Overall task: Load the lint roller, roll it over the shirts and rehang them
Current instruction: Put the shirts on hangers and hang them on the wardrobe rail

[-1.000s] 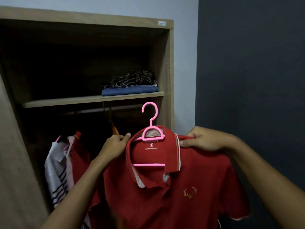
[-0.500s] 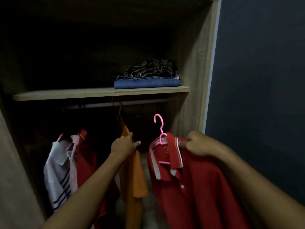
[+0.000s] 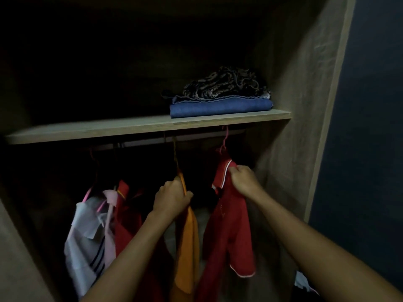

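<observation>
Inside the dim wardrobe a red polo shirt [image 3: 226, 225] hangs on a pink hanger [image 3: 224, 140] whose hook reaches up to the rail [image 3: 135, 143] under the shelf. My right hand [image 3: 242, 179] grips this shirt at its collar and shoulder. Left of it hangs an orange shirt [image 3: 187, 243] on its own hanger. My left hand [image 3: 172, 197] is closed on the orange shirt's shoulder. No lint roller is in view.
Further left on the rail hang another red shirt [image 3: 128, 216] and a white striped shirt [image 3: 87, 243]. The wooden shelf [image 3: 109, 127] above carries folded blue and patterned clothes [image 3: 220, 97]. The wardrobe's side panel [image 3: 305, 105] stands close on the right, a dark wall beyond.
The red polo moved from in front of me into the wardrobe, its hook now up at the rail. My left hand let go of it and took hold of the orange shirt.
</observation>
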The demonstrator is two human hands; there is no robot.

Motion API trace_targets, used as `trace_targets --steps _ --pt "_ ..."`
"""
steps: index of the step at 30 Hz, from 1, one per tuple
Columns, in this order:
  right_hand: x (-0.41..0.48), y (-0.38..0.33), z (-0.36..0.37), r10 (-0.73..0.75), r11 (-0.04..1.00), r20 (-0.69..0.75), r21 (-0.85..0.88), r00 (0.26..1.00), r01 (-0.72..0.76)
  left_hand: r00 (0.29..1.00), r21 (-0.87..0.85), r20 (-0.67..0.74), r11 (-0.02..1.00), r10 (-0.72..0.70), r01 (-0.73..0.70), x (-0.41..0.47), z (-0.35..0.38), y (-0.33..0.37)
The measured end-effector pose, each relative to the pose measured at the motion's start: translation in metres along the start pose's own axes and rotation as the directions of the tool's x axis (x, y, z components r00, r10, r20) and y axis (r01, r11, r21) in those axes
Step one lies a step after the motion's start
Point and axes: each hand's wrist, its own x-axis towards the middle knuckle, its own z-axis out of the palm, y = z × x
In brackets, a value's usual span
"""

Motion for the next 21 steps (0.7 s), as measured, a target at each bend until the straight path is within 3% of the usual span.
trace_targets --steps 7,10,13,15,17,19,21 --pt "0.023 0.003 0.026 -0.007 0.997 0.034 -0.080 0.999 0.010 0.998 0.043 0.063 0.999 0.017 -0.020 0.004 -0.005 -0.003" --pt "0.026 0.016 0.040 0.011 0.997 -0.007 -0.080 1.000 -0.011 0.998 -0.052 0.056 0.998 0.022 -0.019 0.000 -0.012 -0.012" --pt "0.021 0.021 0.046 -0.028 0.994 -0.166 -0.111 0.986 0.010 0.989 0.034 -0.146 0.999 0.023 -0.018 -0.002 -0.027 -0.029" --pt "0.013 0.017 0.044 -0.047 0.999 -0.364 -0.033 0.930 0.038 0.951 0.161 -0.303 0.980 -0.063 0.116 -0.002 -0.042 -0.045" --pt "0.000 0.002 0.045 -0.110 0.986 -0.441 0.065 0.891 0.154 0.908 0.200 -0.384 0.946 -0.165 0.257 -0.001 -0.056 -0.064" --pt "-0.014 -0.018 0.055 -0.216 0.952 -0.334 0.137 0.917 0.274 0.898 0.235 -0.374 0.913 -0.232 0.334 -0.002 -0.065 -0.083" --pt "-0.031 -0.039 0.072 -0.275 0.950 -0.151 0.106 0.949 0.292 0.913 0.312 -0.321 0.882 -0.253 0.354 -0.004 -0.067 -0.094"
